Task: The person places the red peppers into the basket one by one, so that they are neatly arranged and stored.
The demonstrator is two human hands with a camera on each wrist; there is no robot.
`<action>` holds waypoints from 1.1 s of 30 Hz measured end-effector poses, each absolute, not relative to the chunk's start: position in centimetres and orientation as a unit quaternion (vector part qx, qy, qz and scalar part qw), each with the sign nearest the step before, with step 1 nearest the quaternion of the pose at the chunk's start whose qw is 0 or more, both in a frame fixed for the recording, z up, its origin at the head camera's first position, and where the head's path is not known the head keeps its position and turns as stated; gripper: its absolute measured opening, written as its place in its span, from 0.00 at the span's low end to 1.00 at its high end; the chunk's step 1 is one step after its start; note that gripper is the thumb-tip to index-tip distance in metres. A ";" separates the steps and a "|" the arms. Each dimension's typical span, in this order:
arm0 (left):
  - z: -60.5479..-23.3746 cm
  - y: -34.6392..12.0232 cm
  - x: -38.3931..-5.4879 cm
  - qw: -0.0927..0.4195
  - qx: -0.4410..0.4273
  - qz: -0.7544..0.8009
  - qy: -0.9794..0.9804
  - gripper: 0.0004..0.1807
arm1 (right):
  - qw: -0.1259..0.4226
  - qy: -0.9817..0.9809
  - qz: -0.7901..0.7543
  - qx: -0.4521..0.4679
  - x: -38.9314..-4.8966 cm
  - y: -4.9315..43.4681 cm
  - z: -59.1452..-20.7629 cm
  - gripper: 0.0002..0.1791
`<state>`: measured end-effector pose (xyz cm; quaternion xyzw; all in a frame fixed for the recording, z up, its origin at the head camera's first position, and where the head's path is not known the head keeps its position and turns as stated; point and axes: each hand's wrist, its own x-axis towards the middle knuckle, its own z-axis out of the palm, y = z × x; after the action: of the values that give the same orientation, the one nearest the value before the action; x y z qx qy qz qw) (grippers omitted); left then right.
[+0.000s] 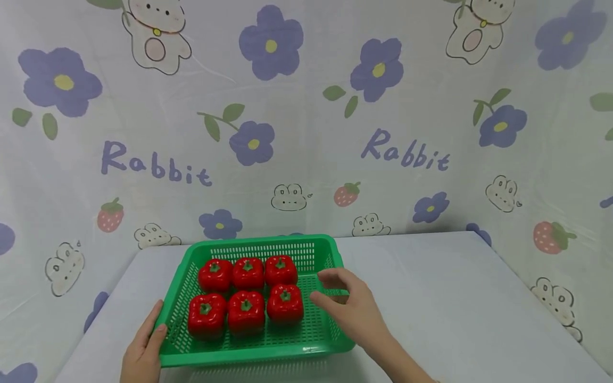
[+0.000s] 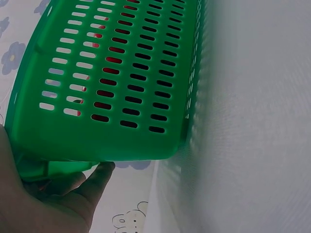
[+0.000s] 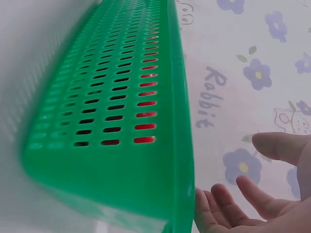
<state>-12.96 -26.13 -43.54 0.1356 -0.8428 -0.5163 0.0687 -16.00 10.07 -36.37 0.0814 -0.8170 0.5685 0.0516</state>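
Observation:
A green slotted plastic basket (image 1: 258, 353) holds several shiny red bell peppers (image 1: 246, 314) with green stems, standing in two rows. At the basket's left side my left hand (image 1: 143, 346) grips the rim. The left wrist view shows that hand (image 2: 58, 204) with its fingers tucked under the rim at a corner. My right hand (image 1: 351, 306) hovers over the right end of the basket, thumb and fingers spread apart with nothing between them. Seen from the right wrist, this hand (image 3: 272, 194) has relaxed fingers close beside the rim (image 3: 183, 145).
The basket rests on a white-covered table (image 1: 445, 308), toward its left. A white cloth backdrop (image 1: 306, 117) printed with purple flowers, rabbits, strawberries and the word Rabbit rises behind the table and along both sides.

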 end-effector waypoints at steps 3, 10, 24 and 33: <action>-43.4 -26.3 -12.8 0.064 0.130 -0.521 -0.841 0.32 | 0.048 -0.817 0.571 0.066 -15.4 10.8 -36.6 0.18; -43.0 -26.3 -13.0 0.033 0.118 -0.545 -0.830 0.37 | 0.051 -0.807 0.587 0.027 -14.4 12.4 -37.4 0.17; -42.3 -25.5 -12.3 0.091 0.071 -0.457 -0.882 0.37 | 0.057 -0.803 0.592 -0.043 -12.7 14.8 -39.3 0.12; -42.7 -23.8 -11.2 0.254 -0.082 -0.326 -0.907 0.35 | 0.067 -0.848 0.522 -0.060 -12.8 16.4 -39.8 0.15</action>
<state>-11.25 -23.84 -42.68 -0.0816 -0.9071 -0.3258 0.2536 -12.81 16.42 -39.79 -0.0605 -0.8479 0.5224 0.0672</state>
